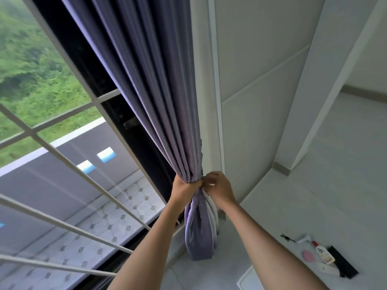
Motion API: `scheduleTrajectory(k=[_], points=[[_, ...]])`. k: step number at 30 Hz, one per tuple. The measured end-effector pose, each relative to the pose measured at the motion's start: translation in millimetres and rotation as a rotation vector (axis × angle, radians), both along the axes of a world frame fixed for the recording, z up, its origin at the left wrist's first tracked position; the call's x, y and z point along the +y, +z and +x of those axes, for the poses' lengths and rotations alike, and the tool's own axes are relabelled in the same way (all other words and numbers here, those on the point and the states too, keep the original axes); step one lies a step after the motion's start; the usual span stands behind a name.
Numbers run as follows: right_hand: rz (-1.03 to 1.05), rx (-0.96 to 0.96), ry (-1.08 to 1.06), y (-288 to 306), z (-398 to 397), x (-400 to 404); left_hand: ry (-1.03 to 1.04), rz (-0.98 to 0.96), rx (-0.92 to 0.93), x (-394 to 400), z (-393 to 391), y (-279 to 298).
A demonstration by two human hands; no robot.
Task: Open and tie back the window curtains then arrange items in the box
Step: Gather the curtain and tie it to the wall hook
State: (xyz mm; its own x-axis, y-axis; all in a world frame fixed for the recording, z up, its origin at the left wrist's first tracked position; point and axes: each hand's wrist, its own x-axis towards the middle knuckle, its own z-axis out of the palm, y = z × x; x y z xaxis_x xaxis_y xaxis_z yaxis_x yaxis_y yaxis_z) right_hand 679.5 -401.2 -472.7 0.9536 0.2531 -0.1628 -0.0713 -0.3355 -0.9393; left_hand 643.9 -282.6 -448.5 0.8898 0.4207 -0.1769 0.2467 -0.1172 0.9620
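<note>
Both hands work at the bunched curtain, my left hand squeezing it tight, my right hand pinching beside it, and I think the folds could slip loose

left: white window bars block reach outward | centre: bunched curtain touches wall corner | right: open floor, small items clustered near lower right

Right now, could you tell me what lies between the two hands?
In the head view, only the gathered curtain lies between them: the left hand grips it, and the right hand touches its edge.
</note>
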Motion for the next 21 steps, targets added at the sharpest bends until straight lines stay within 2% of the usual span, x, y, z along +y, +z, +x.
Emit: scheduleTrajectory(k=[1, 3, 6, 9, 15, 17, 21], points=[[-0.004, 0.001, -0.017, 2.6, 1.3, 2.4, -0.015, 0.007, -0.008, 0.8, -1.2, 2.5], [0.131, 0.102, -0.035, 8.8, 4.0, 6.3, -0.027, -0.019, -0.017, 1.0, -4.4, 6.3], [0.265, 0.190, 0.124, 9.7, 15.9, 10.6, -0.016, -0.049, -0.031, 3.5, -7.2, 6.6], [0.110, 0.185, 0.294, 18.3, 25.5, 13.4, -0.007, -0.060, -0.048, 7.2, -9.8, 5.0], [-0.094, 0.041, 0.341, 17.7, 35.7, 0.0, 0.104, -0.069, -0.109, -2.8, -16.5, -5.1], [-0.168, -0.060, 0.274, 16.5, 27.9, -1.7, 0.140, -0.042, -0.139, -11.3, -20.1, -6.2], [-0.425, -0.568, 0.263, 4.1, 16.4, -10.4, 0.271, 0.106, -0.160, -21.1, -19.6, -17.2]])
